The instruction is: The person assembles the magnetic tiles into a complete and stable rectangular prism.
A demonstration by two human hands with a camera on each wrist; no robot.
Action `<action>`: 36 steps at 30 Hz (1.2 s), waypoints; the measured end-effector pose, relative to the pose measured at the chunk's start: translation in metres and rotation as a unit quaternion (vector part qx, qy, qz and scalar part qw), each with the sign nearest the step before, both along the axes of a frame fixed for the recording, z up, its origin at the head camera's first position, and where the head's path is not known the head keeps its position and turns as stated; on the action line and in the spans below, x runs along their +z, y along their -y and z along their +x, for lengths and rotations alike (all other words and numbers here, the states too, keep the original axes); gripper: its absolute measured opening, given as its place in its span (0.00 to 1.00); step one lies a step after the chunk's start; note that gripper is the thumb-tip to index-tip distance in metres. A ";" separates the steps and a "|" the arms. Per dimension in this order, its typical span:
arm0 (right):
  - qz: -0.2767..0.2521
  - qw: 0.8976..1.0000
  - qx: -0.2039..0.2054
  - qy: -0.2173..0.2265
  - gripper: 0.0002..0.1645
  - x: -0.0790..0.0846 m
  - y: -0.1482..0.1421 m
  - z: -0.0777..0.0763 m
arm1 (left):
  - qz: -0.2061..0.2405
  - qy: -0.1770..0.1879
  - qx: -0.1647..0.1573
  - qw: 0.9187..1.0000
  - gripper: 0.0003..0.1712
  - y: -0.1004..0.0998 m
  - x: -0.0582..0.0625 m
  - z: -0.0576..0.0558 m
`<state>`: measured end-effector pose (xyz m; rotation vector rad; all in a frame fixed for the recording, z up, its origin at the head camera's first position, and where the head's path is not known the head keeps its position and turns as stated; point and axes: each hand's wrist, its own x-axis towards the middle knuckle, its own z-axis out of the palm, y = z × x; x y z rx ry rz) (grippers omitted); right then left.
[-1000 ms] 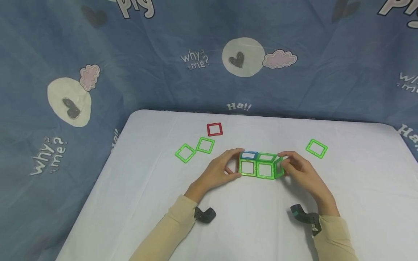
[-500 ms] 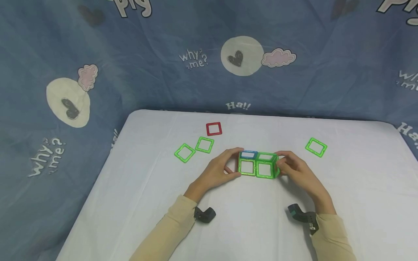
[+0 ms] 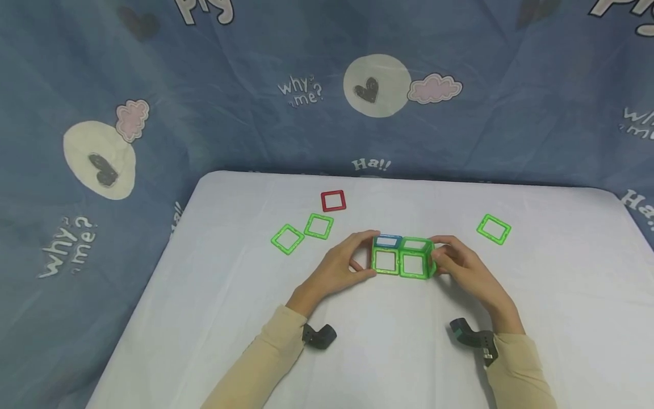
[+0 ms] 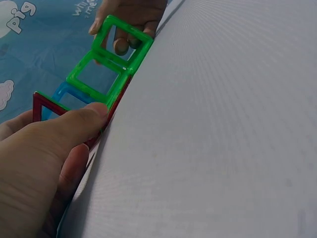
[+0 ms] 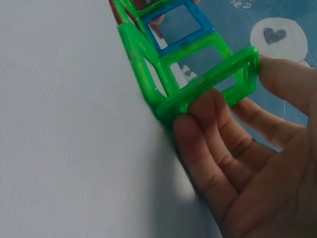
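Observation:
A box-like structure of magnetic tiles point(image 3: 400, 264) stands on the white table, with two green square frames along its front. Its upper side has a blue tile point(image 5: 185, 43) beside a green one, and a red tile point(image 4: 37, 108) shows at the left end. My left hand point(image 3: 337, 264) grips that left end, thumb at the lower front and a finger at the top rear. At the other end my right hand point(image 3: 467, 270) pinches an upright green tile point(image 5: 213, 75) between thumb and fingers. That tile meets the structure's edges; whether they join fully I cannot tell.
Two loose green tiles point(image 3: 288, 239) and a red tile point(image 3: 333, 209) lie flat on the white table point(image 3: 255, 227), behind and left of the structure. Another green tile point(image 3: 494, 229) lies at the back right. A blue printed cloth point(image 3: 286, 136) hangs behind the table.
The green tile in my right hand has swung inward to the left, from angled out to against the structure's right end. My left hand has stayed at its end.

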<state>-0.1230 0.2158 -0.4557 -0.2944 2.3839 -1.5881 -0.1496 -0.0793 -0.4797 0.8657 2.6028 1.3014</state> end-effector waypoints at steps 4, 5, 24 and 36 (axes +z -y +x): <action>-0.005 1.000 0.004 -0.028 0.23 -0.005 -0.005 -0.001 | 0.009 0.003 -0.004 1.000 0.46 0.001 -0.002 -0.001; -0.005 0.999 0.000 -0.037 0.23 -0.005 -0.007 -0.002 | 0.013 0.005 -0.004 1.000 0.46 0.001 -0.002 -0.001; 0.085 0.883 -0.407 -0.219 0.15 -0.023 -0.032 -0.002 | 0.054 0.009 0.009 0.998 0.27 0.002 0.000 -0.004; 0.160 0.896 -0.394 -0.131 0.25 -0.022 -0.037 0.000 | 0.055 0.019 0.016 0.998 0.27 0.001 -0.001 -0.003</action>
